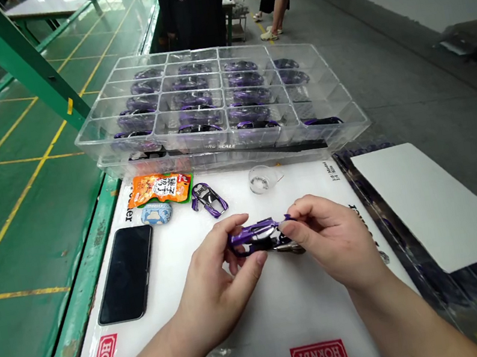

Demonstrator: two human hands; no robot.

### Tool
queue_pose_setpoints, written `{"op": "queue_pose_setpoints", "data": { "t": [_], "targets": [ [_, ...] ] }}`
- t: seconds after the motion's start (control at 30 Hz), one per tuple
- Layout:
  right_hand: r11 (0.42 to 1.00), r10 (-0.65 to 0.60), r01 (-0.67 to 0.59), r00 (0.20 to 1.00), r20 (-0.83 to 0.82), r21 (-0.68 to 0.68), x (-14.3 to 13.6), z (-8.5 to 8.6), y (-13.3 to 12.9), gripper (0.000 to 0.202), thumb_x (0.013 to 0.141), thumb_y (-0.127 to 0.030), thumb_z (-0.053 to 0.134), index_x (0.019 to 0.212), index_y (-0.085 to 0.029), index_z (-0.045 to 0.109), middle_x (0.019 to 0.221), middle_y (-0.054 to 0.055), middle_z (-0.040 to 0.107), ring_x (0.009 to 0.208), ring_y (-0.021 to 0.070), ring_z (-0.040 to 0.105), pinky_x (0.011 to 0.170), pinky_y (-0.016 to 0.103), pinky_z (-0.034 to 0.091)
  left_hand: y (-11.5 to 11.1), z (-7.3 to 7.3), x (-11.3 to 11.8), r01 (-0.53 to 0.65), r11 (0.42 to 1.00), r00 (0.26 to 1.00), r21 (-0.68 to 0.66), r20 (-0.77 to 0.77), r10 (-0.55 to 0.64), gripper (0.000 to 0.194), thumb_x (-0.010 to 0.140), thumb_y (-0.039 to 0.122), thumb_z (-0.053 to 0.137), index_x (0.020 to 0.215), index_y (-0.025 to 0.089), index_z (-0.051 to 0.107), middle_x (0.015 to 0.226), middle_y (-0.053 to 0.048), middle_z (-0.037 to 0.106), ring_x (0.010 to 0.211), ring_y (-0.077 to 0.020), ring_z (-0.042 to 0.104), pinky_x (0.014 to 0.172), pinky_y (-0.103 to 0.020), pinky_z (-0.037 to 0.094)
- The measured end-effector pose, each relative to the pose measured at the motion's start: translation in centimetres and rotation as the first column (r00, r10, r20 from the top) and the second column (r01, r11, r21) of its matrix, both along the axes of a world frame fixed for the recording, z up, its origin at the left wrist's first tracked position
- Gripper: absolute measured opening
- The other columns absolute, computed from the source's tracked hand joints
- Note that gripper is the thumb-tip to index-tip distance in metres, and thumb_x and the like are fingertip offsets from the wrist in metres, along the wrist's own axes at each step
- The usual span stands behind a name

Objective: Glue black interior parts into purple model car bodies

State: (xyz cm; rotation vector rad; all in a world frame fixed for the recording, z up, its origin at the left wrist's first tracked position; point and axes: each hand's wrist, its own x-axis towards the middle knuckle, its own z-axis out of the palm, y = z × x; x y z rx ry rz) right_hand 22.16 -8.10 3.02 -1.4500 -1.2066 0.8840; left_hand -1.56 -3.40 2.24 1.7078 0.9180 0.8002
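Observation:
A purple and black model car body [261, 237] is held between both hands above the white printed sheet [264, 332]. My left hand [218, 273] grips its left end, the thumb below and the fingers behind. At its right end, my right hand [333, 236] pinches a small purple part with thumb and index finger; much of that part is hidden. Behind the hands lies another purple car body [209, 200]. A small clear round cup [262, 179] with tiny pieces in it stands to the right of that body.
A clear divided tray [233, 149] of purple car bodies spans the back. At left lie a black phone [126, 274], a blue patterned case [156, 213] and an orange packet [160, 189]. A white board [438, 200] is at right. Two people stand beyond.

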Motion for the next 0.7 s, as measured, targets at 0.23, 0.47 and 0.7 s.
{"op": "queue_pose_setpoints", "data": {
  "t": [0.23, 0.47, 0.7],
  "targets": [
    [0.993, -0.012, -0.002, 0.993, -0.117, -0.12, -0.4, 1.1, 0.2, 0.046, 0.096, -0.058, 0.094, 0.078, -0.021, 0.073, 0.068, -0.001, 0.064, 0.061, 0.013, 0.053, 0.057, 0.025, 0.04, 0.1, -0.4, 0.2, -0.031, 0.968, 0.998, 0.248, -0.037, 0.042, 0.057, 0.1, 0.009, 0.083, 0.151, 0.029, 0.068, 0.131, -0.006, 0.075, 0.087, -0.0142, 0.074, 0.075, -0.027, 0.066],
    [0.98, -0.059, 0.024, 0.982, -0.178, -0.195, -0.2, 0.8, 0.2, 0.058, 0.093, -0.071, 0.096, 0.077, -0.02, 0.071, 0.067, -0.001, 0.062, 0.062, 0.0138, 0.051, 0.058, 0.026, 0.041, 0.0, -0.3, 0.0, 0.008, 0.936, 0.997, 0.352, -0.073, 0.019, 0.058, 0.1, 0.008, 0.086, 0.151, 0.029, 0.068, 0.123, -0.004, 0.081, 0.084, -0.0141, 0.073, 0.073, -0.024, 0.065],
    [1.0, -0.025, 0.02, 0.971, -0.239, -0.023, -0.1, 0.0, 0.2, 0.033, 0.103, -0.058, 0.093, 0.112, -0.027, 0.084, 0.094, 0.002, 0.075, 0.08, 0.0169, 0.068, 0.069, 0.026, 0.059, 0.0, 0.1, 0.0, -0.048, 0.981, 0.999, 0.186, -0.013, 0.052, 0.048, 0.097, 0.021, 0.093, 0.142, 0.027, 0.076, 0.115, -0.003, 0.084, 0.083, -0.0166, 0.078, 0.081, -0.031, 0.068]
  ]
}}
